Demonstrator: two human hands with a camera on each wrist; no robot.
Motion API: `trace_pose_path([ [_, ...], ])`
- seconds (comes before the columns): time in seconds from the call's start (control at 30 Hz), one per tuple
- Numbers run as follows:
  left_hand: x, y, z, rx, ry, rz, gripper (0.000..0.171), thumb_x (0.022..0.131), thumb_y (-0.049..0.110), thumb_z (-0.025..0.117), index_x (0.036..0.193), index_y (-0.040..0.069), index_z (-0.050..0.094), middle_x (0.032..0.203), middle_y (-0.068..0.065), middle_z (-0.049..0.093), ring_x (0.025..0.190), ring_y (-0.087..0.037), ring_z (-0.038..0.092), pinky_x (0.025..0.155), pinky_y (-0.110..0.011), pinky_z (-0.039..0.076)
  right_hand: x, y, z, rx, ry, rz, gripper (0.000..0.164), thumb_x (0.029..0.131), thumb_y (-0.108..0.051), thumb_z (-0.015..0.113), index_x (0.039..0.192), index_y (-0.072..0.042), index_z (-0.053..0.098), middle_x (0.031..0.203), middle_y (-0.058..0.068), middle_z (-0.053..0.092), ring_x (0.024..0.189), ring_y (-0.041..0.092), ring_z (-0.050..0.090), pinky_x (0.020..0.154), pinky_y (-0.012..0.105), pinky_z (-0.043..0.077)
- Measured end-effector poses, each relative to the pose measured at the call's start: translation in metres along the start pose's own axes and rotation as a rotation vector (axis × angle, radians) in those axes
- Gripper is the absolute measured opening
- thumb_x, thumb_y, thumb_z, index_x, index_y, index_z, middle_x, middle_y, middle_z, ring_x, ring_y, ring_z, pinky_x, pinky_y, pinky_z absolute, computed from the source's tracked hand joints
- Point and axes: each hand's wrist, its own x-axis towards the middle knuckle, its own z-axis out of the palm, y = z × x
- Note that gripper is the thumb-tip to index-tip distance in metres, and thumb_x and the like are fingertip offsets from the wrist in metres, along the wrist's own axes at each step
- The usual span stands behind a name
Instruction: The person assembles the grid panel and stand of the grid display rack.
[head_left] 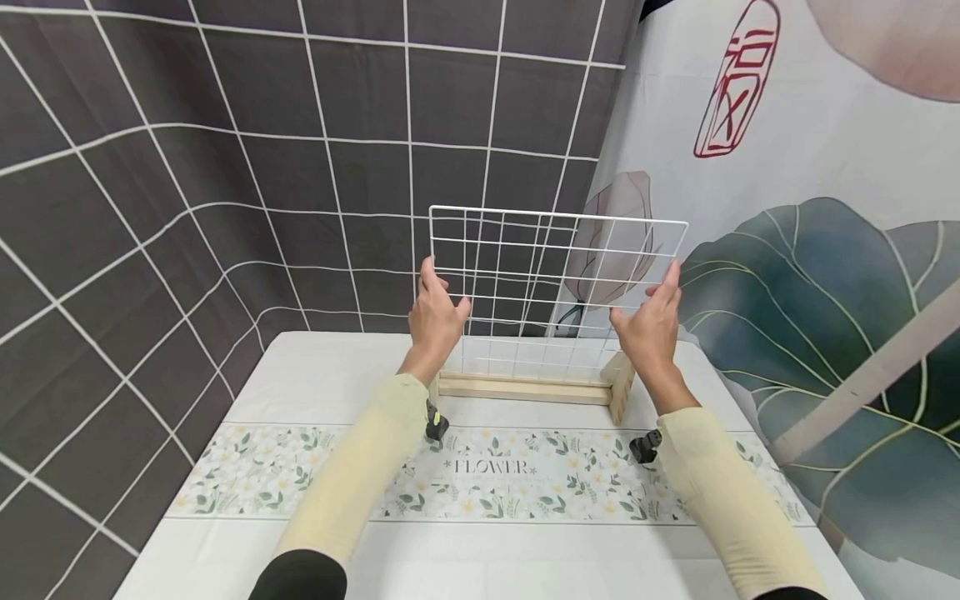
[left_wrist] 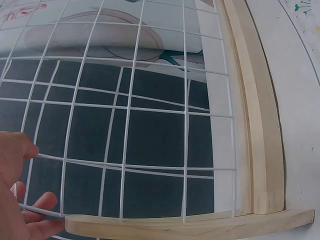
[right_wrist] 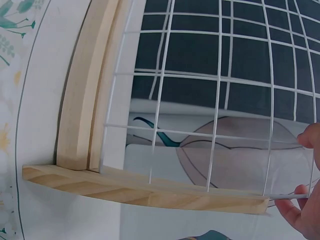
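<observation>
A white wire grid panel (head_left: 558, 214) stands upright, leaning slightly back, with its lower edge at a pale wooden stand (head_left: 525, 390). My left hand (head_left: 437, 312) holds the panel's left side edge, thumb on the near face and fingers around the outer wire. On the opposite edge, my right hand (head_left: 651, 329) grips in the same way. In the left wrist view, the bottom wires meet the stand's long rail (left_wrist: 260, 125) beside an end piece (left_wrist: 190, 227). The right wrist view shows the other end piece (right_wrist: 150, 195) below the right hand (right_wrist: 305, 220).
The stand sits on a table with a white cloth (head_left: 330, 367) bearing a floral "FLOWER" band (head_left: 491, 487). Behind hangs a dark curtain (head_left: 360, 100) with white grid lines. To the right is a pale leaf-patterned curtain (head_left: 795, 292).
</observation>
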Motion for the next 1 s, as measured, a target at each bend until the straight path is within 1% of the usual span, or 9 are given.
trace_pose_path([
  [0.3,-0.001,-0.002,0.002,0.0,-0.008,0.005,0.09,0.087,0.02,0.078,0.157,0.013,0.022,0.123,-0.007,0.063,0.082,-0.032,0.067,0.067,-0.045,0.054,-0.002,0.006,0.003,0.011,0.009,-0.007,0.112,0.084,-0.009,0.078,0.164,-0.017,0.0,0.129,0.024,0.048,0.099,0.04,0.055,0.08,0.05,0.046],
  [0.57,-0.004,-0.005,0.005,0.008,-0.011,0.007,0.089,0.087,0.019,0.077,0.157,0.008,0.023,0.121,-0.008,0.063,0.077,-0.031,0.066,0.064,-0.043,0.054,-0.006,0.009,0.006,0.022,-0.001,-0.004,0.111,0.084,-0.008,0.077,0.163,-0.016,0.0,0.127,0.024,0.047,0.097,0.039,0.055,0.08,0.05,0.047],
  [0.77,-0.005,-0.008,0.009,0.009,-0.007,0.011,0.089,0.088,0.02,0.077,0.157,0.009,0.023,0.122,-0.008,0.062,0.075,-0.029,0.065,0.062,-0.042,0.052,-0.007,0.008,0.007,0.036,0.008,-0.006,0.11,0.084,-0.008,0.077,0.163,-0.016,0.002,0.126,0.024,0.048,0.092,0.039,0.054,0.079,0.05,0.046],
  [0.87,-0.004,-0.01,0.01,0.007,-0.002,0.018,0.088,0.088,0.019,0.076,0.157,0.009,0.022,0.121,-0.008,0.063,0.076,-0.03,0.065,0.063,-0.043,0.053,-0.007,0.008,0.008,0.04,0.011,-0.006,0.109,0.084,-0.008,0.077,0.163,-0.016,0.002,0.126,0.024,0.048,0.09,0.039,0.053,0.078,0.05,0.047],
  [1.0,-0.005,-0.012,0.012,0.019,-0.005,0.008,0.088,0.087,0.02,0.077,0.156,0.009,0.023,0.121,-0.007,0.063,0.081,-0.031,0.067,0.067,-0.044,0.054,-0.008,0.008,0.01,0.03,0.001,0.011,0.109,0.085,-0.008,0.076,0.164,-0.016,0.001,0.126,0.024,0.048,0.089,0.038,0.052,0.079,0.05,0.047],
])
